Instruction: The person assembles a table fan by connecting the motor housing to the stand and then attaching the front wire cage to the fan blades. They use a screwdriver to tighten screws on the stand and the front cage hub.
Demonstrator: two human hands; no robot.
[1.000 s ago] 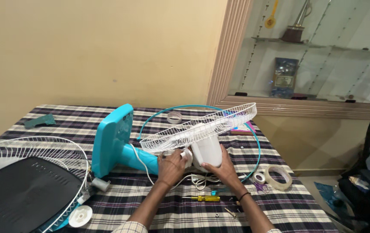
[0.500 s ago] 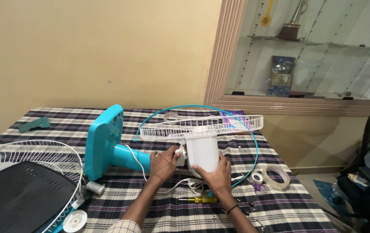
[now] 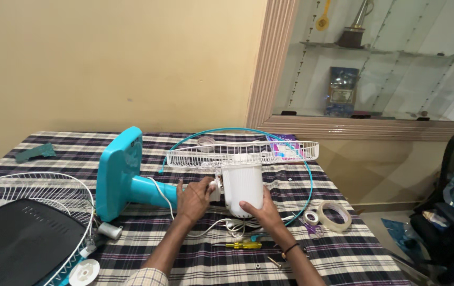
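A table fan lies on its side on a checked tablecloth [image 3: 195, 265]. Its turquoise base [image 3: 117, 172] stands on edge at the left. The white motor housing [image 3: 242, 188] points downward, with the white wire rear guard [image 3: 243, 152] level on top of it. My right hand [image 3: 261, 212] cups the bottom of the motor housing. My left hand [image 3: 194, 197] grips the white neck joint beside the housing, where the turquoise stem ends. A white cord [image 3: 232, 226] coils under the housing.
A turquoise guard ring [image 3: 306, 175] lies behind the fan. A yellow screwdriver [image 3: 240, 245], loose screws and tape rolls [image 3: 335, 214] sit near the front right. Another wire guard [image 3: 36, 185] with a black panel [image 3: 15, 238] is at the left.
The motor housing has been turned from tilted to upright, so the wire guard now sits level. My right hand slid down to the housing's bottom. The view shifted slightly right.
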